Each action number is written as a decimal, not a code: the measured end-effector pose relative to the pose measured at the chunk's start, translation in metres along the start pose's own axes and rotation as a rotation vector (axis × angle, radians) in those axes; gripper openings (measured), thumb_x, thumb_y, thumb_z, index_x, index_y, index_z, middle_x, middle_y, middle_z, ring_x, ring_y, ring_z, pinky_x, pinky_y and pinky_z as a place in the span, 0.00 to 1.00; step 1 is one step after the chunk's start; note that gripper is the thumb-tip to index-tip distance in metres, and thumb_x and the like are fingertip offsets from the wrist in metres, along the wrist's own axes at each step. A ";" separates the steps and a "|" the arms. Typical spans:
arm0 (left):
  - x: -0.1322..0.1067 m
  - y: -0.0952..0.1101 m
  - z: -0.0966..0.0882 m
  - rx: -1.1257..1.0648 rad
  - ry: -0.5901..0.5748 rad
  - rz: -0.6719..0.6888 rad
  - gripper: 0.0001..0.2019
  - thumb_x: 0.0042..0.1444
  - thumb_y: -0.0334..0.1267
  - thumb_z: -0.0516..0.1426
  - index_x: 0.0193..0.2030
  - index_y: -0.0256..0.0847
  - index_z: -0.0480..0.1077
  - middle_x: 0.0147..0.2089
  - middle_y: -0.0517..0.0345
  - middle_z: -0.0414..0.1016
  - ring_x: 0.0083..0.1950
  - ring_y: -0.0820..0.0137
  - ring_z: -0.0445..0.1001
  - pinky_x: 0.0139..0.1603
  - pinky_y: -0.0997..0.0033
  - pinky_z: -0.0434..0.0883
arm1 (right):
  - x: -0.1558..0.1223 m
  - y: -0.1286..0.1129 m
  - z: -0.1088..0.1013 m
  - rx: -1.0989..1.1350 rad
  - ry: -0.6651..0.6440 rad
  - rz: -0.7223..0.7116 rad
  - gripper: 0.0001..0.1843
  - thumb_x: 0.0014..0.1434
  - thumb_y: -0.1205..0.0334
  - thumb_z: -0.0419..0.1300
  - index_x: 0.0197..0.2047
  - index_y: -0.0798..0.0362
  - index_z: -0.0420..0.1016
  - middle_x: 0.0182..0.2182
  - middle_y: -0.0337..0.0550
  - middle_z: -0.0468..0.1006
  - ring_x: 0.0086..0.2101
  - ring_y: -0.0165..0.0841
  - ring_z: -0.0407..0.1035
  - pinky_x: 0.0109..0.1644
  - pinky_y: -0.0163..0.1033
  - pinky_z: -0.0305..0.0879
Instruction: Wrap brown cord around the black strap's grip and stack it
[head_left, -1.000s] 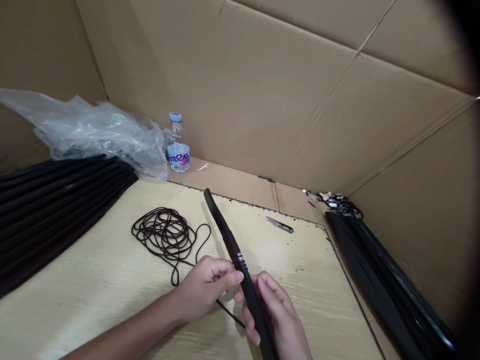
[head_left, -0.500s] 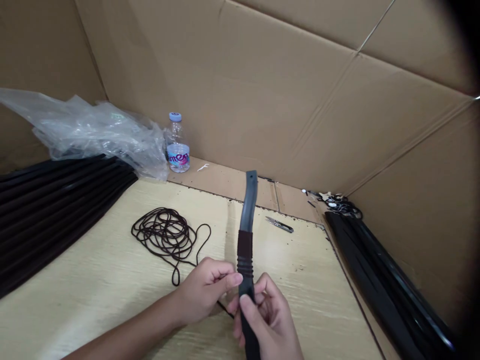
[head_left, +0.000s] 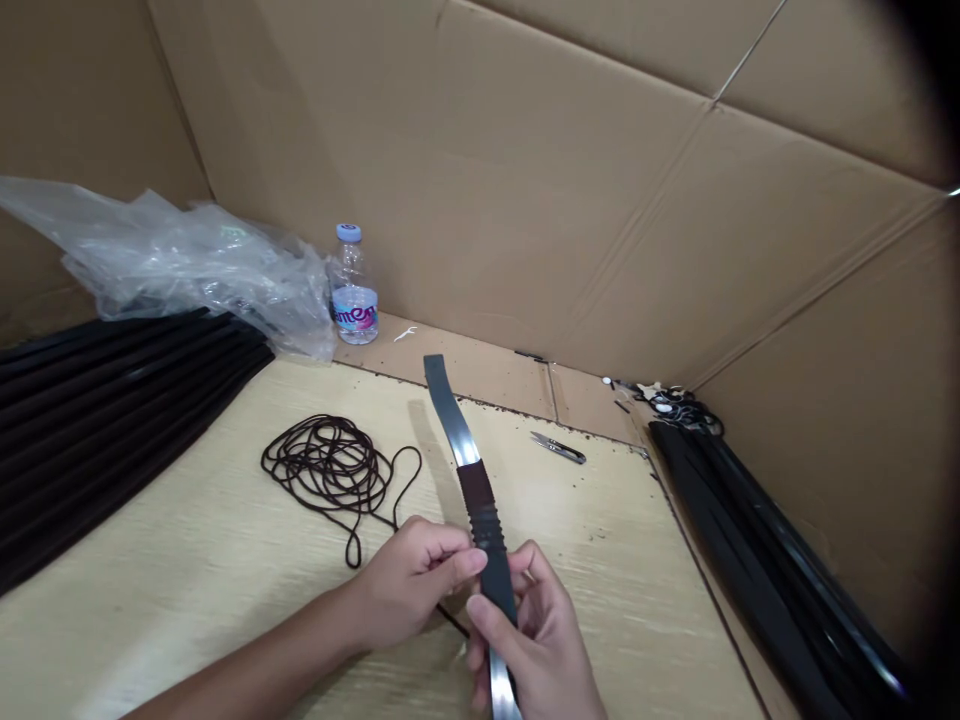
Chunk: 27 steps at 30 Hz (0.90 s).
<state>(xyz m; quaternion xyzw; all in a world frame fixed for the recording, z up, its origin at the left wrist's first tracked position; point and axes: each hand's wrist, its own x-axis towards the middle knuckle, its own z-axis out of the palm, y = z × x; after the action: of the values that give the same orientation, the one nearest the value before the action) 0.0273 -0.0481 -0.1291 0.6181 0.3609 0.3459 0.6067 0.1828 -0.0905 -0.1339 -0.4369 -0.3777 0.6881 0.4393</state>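
My right hand [head_left: 534, 640] grips a long flat black strip [head_left: 448, 412] low down; its far end points up and away over the table. Dark brown cord is wound in turns around the strip's middle [head_left: 481, 508]. My left hand [head_left: 411, 582] pinches that cord right beside the strip, fingers closed. The cord runs left across the table to a loose coil of brown cord [head_left: 330, 470].
A stack of black strips [head_left: 97, 420] lies at the left under a clear plastic bag [head_left: 180, 265]. A water bottle [head_left: 353, 288] stands at the back. Small snips [head_left: 559, 448] lie behind the hands. More black strips [head_left: 765, 560] lie along the right cardboard wall.
The strip turned in my right hand: its far end swung from left to upright and back leftward. More cord wrapping shows on it now. My left hand stayed pinched in place.
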 end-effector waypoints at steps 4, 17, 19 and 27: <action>0.000 -0.006 0.001 0.005 0.000 0.001 0.23 0.61 0.51 0.50 0.24 0.34 0.68 0.22 0.61 0.63 0.25 0.76 0.58 0.27 0.75 0.57 | -0.002 -0.001 0.000 0.064 0.056 -0.021 0.18 0.56 0.46 0.61 0.35 0.51 0.63 0.27 0.40 0.76 0.13 0.20 0.57 0.14 0.25 0.51; 0.000 -0.003 -0.002 -0.005 -0.006 -0.032 0.22 0.59 0.51 0.53 0.21 0.36 0.61 0.20 0.66 0.52 0.23 0.77 0.52 0.23 0.76 0.51 | -0.003 -0.008 -0.001 -0.131 0.039 -0.110 0.16 0.50 0.56 0.69 0.36 0.52 0.66 0.28 0.39 0.74 0.27 0.30 0.68 0.27 0.33 0.69; 0.000 -0.002 -0.002 -0.046 -0.011 -0.032 0.22 0.59 0.51 0.52 0.23 0.35 0.65 0.21 0.63 0.58 0.23 0.76 0.57 0.24 0.76 0.55 | -0.005 -0.009 -0.001 -0.100 -0.011 -0.071 0.18 0.52 0.54 0.67 0.39 0.50 0.63 0.30 0.39 0.74 0.22 0.28 0.67 0.21 0.32 0.66; 0.002 -0.009 0.001 -0.095 -0.002 0.007 0.21 0.55 0.54 0.56 0.28 0.33 0.69 0.23 0.60 0.66 0.26 0.74 0.62 0.27 0.75 0.59 | 0.000 -0.008 -0.007 0.080 0.014 -0.062 0.17 0.54 0.51 0.65 0.42 0.52 0.71 0.24 0.37 0.74 0.17 0.22 0.62 0.18 0.27 0.56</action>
<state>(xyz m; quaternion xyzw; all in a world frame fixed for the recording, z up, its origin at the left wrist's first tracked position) 0.0288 -0.0463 -0.1377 0.5904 0.3412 0.3640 0.6344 0.1915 -0.0869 -0.1287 -0.4117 -0.3602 0.6856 0.4803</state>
